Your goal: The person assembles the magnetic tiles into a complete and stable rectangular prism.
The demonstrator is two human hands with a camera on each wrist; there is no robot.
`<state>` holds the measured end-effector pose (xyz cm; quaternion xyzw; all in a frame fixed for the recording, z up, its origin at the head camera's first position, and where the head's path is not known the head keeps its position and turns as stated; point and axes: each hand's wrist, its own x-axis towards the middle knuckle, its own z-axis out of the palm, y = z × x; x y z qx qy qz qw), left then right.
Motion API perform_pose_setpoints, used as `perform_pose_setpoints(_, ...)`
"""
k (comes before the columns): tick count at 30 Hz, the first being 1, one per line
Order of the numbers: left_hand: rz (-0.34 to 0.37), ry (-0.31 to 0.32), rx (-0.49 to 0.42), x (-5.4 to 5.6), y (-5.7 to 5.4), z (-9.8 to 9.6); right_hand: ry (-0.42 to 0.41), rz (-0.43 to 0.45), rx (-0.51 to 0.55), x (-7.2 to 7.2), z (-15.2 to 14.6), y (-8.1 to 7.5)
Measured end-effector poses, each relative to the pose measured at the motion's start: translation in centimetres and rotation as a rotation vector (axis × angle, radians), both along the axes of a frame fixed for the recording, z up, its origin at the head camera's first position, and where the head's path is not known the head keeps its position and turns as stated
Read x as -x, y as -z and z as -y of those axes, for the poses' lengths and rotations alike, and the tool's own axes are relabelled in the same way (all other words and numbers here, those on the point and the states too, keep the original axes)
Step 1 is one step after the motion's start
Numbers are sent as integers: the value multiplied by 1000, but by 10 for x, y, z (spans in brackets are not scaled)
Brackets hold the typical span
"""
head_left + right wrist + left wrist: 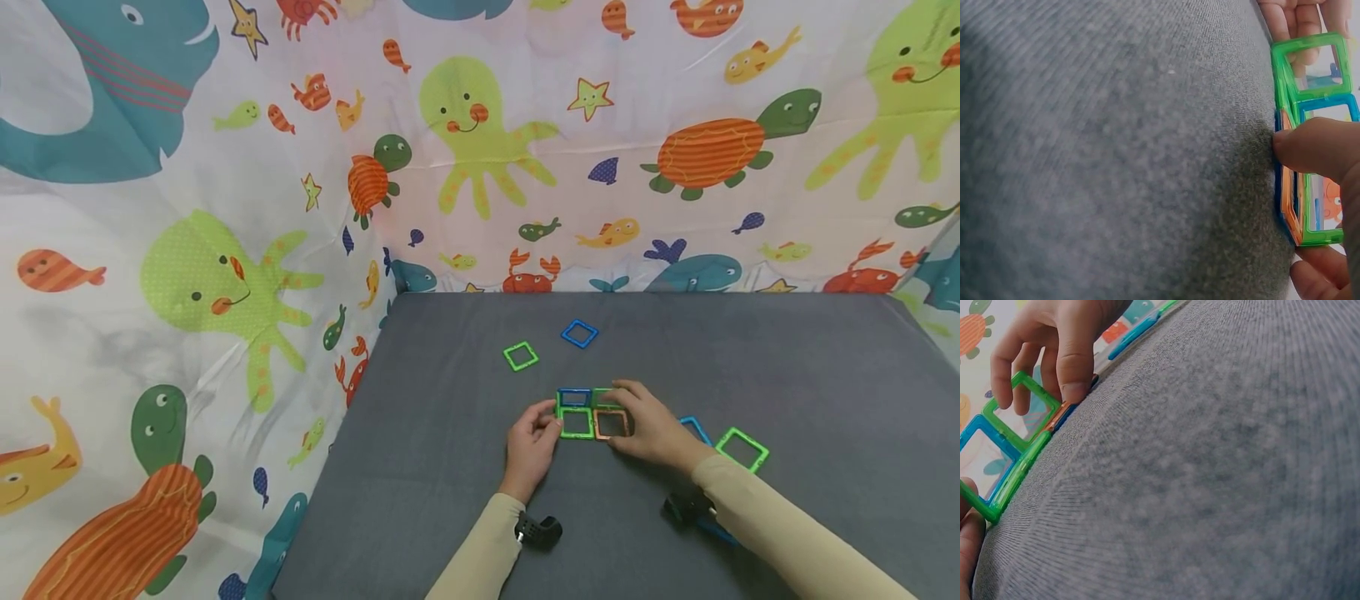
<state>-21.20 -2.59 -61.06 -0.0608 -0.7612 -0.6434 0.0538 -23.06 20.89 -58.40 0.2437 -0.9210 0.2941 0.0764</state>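
Note:
A small structure of square magnetic tiles stands on the grey table. At its front lie a green tile (577, 437) and an orange tile (596, 425), with a dark blue edge under the orange one in the right wrist view. A blue tile (1335, 99) and a green tile (1324, 237) stand upright along the back. Another upright green tile (1310, 42) forms the left side; my left hand (531, 446) holds it between thumb and fingers. My right hand (656, 429) grips the right end, thumb on the orange tile's front edge, fingers around behind the upright green tile.
Loose green (508, 361) and blue (567, 340) tiles lie farther back. Another blue tile (696, 429) and green tile (723, 439) are beside my right forearm, with a blue piece (720, 532) partly hidden under it. Sea-animal fabric (487, 242) hangs behind and at the left.

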Motion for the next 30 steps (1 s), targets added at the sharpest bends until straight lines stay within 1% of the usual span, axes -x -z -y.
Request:
perform_pose_setpoints(6,-30,-2,22,0,0,-1,-17,-57,12,-1,0,-1)
perform_pose_setpoints(13,-22,3,14,0,0,-1,-4,-30,11,-1,0,-1)
perform_pose_setpoints(20,-16,-5,21,0,1,0,-13,-43,11,-2,0,1)
perform_pose_setpoints(26,-19,-4,14,0,2,0,-8,-23,8,-2,-1,1)
perform_pose_setpoints(30,-14,-5,0,-1,1,0,-11,-42,16,-3,-1,2)
